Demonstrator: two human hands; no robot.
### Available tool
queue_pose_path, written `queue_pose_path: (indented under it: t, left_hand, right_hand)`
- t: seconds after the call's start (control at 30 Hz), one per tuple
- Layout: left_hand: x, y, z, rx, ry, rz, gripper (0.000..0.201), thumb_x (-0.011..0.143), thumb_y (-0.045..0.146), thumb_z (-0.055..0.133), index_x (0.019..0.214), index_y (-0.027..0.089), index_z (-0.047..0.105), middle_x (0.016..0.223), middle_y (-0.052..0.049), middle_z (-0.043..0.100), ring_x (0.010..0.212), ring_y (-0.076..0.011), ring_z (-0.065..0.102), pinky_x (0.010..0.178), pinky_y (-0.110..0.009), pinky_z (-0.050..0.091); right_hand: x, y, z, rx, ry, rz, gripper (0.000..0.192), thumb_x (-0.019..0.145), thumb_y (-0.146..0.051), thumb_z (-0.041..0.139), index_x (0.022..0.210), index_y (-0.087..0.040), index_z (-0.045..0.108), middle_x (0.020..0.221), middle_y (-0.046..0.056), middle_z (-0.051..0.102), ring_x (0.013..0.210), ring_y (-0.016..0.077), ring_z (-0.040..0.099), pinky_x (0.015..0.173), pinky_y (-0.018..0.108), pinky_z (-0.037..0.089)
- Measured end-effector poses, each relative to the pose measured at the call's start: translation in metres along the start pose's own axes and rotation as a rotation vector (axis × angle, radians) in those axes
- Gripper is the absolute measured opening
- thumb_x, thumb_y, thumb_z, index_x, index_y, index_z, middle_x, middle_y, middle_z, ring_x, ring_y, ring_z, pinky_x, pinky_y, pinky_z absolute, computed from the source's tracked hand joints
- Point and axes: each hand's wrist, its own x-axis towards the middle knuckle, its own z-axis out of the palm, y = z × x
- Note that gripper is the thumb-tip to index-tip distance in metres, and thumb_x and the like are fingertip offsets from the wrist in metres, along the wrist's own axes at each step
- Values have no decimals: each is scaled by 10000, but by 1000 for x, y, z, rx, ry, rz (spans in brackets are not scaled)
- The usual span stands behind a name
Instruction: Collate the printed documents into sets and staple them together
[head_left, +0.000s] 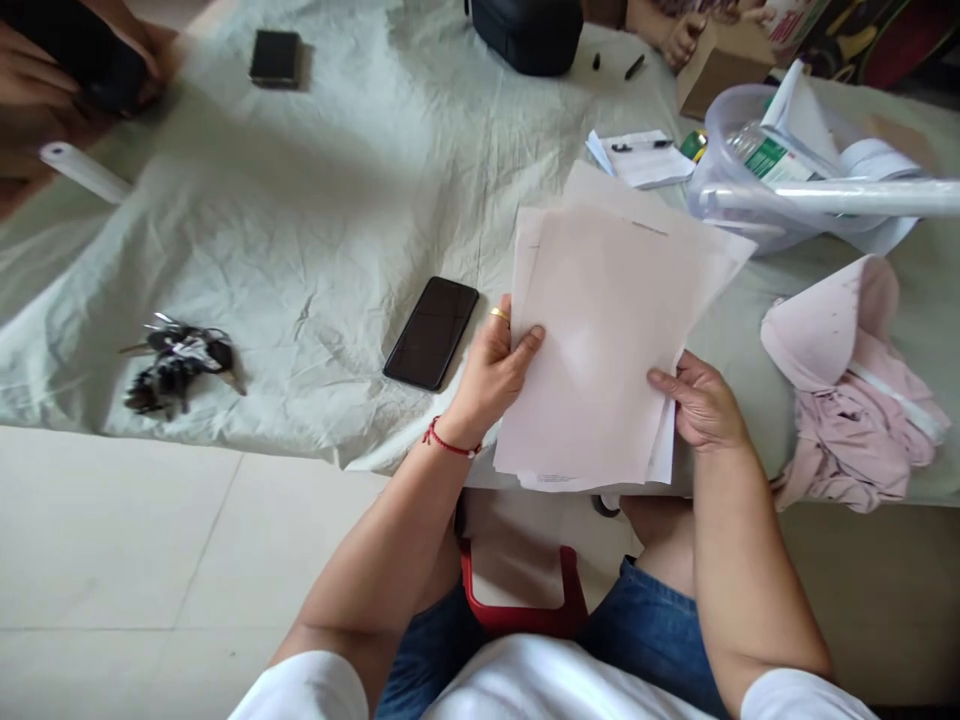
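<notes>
Head view: going left to right along the near edge of the cloth-covered counter [315, 200], I see a bunch of keys [178, 362], then a dark phone [432, 332] lying flat just beside my left hand [491, 372]. That grip pinches the left edge of a stack of pale sheets [607, 340], thumb on top, while my right hand [701, 405] pinches the lower right edge. I hold the stack lifted over the near edge, probably to square it. A crumpled pink cloth [855, 400] lies near the right corner.

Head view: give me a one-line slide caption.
Left hand and right hand hold a stack of paper sheets over a cloth-covered table, black smartphone alongside.
</notes>
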Motion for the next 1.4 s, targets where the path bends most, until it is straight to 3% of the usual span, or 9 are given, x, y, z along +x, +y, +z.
queue_pose_path:
  t: [0.17, 0.33, 0.43, 0.63, 0.77, 0.97, 1.17, 1.27, 1.4]
  left_hand:
    - [-1, 32, 5, -28, -102, 54, 679, 872, 642, 909, 1383, 271, 659, 1350, -97, 767, 1254, -306, 747, 1021, -447, 668]
    - [-5, 52, 11, 62, -151, 34, 460, 855, 614, 928, 892, 195, 740, 908, -55, 754, 898, -261, 753, 787, -407, 663]
    - [-5, 62, 16, 93, -129, 134, 468, 880, 610, 907, 763, 202, 709, 810, -37, 704, 902, -274, 747, 824, -448, 664]
    - [-3, 71, 1, 135, -270, 104, 422, 828, 566, 962, 956, 199, 795, 968, -76, 794, 1029, -327, 790, 917, -487, 679]
    - [-3, 53, -12, 176, -314, 10, 449, 811, 532, 967, 1051, 188, 806, 1015, -90, 827, 1027, -318, 801, 890, -443, 690]
    - [-12, 38, -3, 277, -323, -31, 508, 750, 500, 1000, 1100, 194, 797, 1084, -98, 830, 1196, -358, 772, 1033, -483, 678]
    - [-12, 52, -10, 137, -337, -31, 540, 739, 426, 1003, 1174, 189, 791, 1211, -115, 837, 1202, -333, 780, 1058, -470, 665]
    - [-9, 50, -13, 113, -277, -47, 468, 764, 456, 987, 1097, 179, 808, 1134, -107, 849, 1124, -318, 794, 1015, -467, 675]
    - [-8, 46, -13, 202, -338, -41, 515, 761, 417, 991, 1183, 182, 812, 1198, -114, 853, 1178, -335, 786, 1062, -481, 658]
  right_hand:
    - [-11, -10, 11, 53, 199, -245, 502, 625, -379, 1039, 1073, -284, 835, 1192, 16, 868, 1188, 248, 797, 1207, 504, 589]
    - [-23, -49, 18, 42, 310, -557, 371, 663, -363, 1007, 976, -290, 820, 1094, -11, 852, 1215, 229, 782, 1278, 478, 530]
    - [-29, -65, 16, -5, 320, -639, 324, 704, -433, 982, 947, -308, 809, 1057, -4, 838, 1202, 247, 788, 1257, 518, 548]
    - [-34, -41, -24, -68, 188, -529, 381, 605, -481, 1059, 682, -320, 722, 794, -16, 776, 989, 268, 815, 990, 471, 681]
    - [-38, -15, -46, -187, 148, -406, 332, 605, -432, 1072, 738, -313, 792, 904, -6, 839, 959, 276, 826, 935, 450, 703]
    - [-40, -9, -24, -187, 136, -280, 664, 609, -386, 1085, 1218, -261, 853, 1251, 45, 862, 1212, 284, 815, 1091, 443, 690]
    - [-30, -28, -29, -186, 14, -288, 433, 611, -399, 1082, 992, -346, 883, 1094, -13, 875, 1083, 293, 844, 955, 432, 746]
    - [-21, -34, -37, -225, -77, -330, 520, 570, -367, 1095, 1050, -386, 895, 1157, -40, 869, 1130, 286, 838, 995, 408, 738]
    - [-15, -24, -43, -216, 1, -363, 535, 516, -314, 1106, 1000, -387, 890, 1061, -69, 870, 1039, 268, 847, 884, 382, 751]
